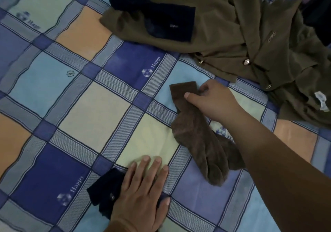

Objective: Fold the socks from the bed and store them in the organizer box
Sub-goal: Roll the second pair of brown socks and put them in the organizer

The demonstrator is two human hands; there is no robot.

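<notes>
Folded dark navy knit sock (104, 192): near edge of the checked bedsheet (53, 91), pressed under the flat, straight-fingered left hand (141, 187); seemingly done.
Second navy sock (154, 18): unfolded, atop the olive buttoned garment (241, 34).
Brown patterned sock pair (197, 135): centre, unfolded; right hand (211, 100) pinches the cuff.
Organizer box: not visible; nothing stored.

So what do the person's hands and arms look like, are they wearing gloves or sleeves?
No gloves: both the left hand and the right hand are bare, with short plain nails. No rings, watch or sleeves show; the forearms are uncovered as far as the picture reaches.
</notes>
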